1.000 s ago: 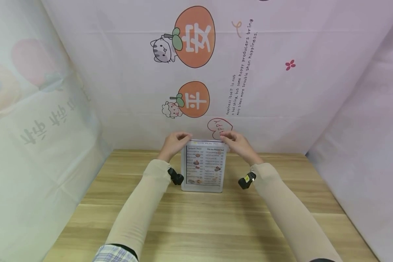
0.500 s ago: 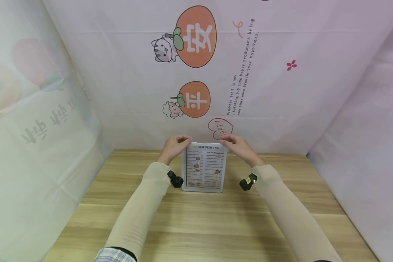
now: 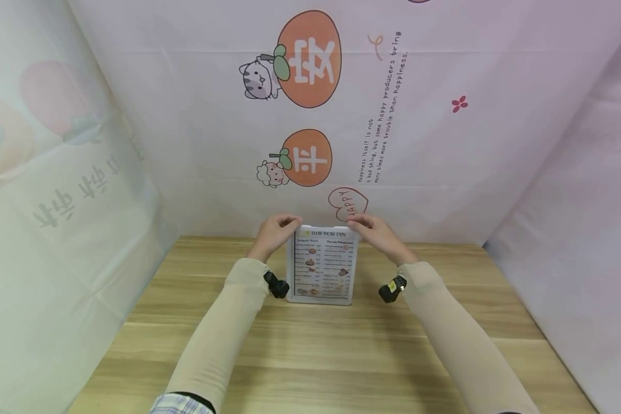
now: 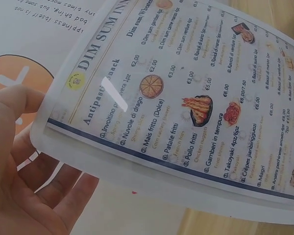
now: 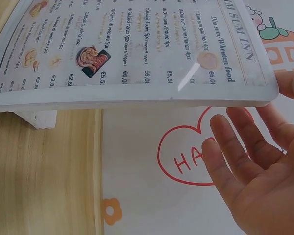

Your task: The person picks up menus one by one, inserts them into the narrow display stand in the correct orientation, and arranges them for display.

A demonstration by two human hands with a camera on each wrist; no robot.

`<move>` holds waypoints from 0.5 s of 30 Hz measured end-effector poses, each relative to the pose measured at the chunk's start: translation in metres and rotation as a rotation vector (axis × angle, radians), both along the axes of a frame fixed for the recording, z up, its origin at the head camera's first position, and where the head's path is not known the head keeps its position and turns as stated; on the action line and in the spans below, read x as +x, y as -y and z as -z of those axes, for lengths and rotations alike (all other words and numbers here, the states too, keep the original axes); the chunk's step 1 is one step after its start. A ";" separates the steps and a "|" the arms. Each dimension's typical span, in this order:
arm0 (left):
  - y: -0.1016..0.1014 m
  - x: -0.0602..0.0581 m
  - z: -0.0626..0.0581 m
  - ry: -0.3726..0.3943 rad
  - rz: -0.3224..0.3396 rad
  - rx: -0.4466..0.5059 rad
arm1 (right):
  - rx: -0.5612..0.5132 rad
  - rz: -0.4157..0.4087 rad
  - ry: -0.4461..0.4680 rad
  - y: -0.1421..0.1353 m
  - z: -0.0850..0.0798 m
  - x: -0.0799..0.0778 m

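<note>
A printed menu headed "DIM SUM INN" (image 3: 322,267) in a white frame stands upright on the wooden table, near the back wall. My left hand (image 3: 275,234) pinches its top left corner; in the left wrist view the index finger and thumb meet at the frame edge, the other fingers loosely bent behind it. At the top right corner my right hand (image 3: 380,236) pinches the frame, its remaining fingers spread apart behind, as the right wrist view shows. A small white piece (image 5: 39,119) pokes out below the frame there; what it belongs to is hidden.
Pale printed cloth (image 3: 207,115) covers the back wall, with orange fruit drawings and a red heart outline (image 5: 186,156). More cloth hangs along the left and right sides. The wooden table (image 3: 315,356) reaches toward me under both forearms. Each wrist wears a small black camera (image 3: 276,285).
Over the last second, both hands and the menu's top edge have come slightly lower in the head view, and the heading has become readable. Hardly anything differs from half a second ago.
</note>
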State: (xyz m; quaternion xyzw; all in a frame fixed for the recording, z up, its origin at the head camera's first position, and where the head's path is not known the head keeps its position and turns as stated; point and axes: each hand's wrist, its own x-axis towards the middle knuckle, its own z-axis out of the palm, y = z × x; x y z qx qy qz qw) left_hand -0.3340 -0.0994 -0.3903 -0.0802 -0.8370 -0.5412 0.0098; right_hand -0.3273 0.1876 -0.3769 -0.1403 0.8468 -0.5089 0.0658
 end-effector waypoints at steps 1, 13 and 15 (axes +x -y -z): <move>0.001 0.000 0.000 0.000 -0.002 -0.004 | 0.004 0.001 -0.001 0.000 0.000 0.000; 0.016 0.006 -0.004 -0.016 -0.011 0.012 | -0.011 0.000 -0.052 -0.016 0.003 0.007; 0.020 0.008 -0.003 -0.009 -0.008 0.028 | -0.007 0.008 -0.050 -0.019 0.005 0.008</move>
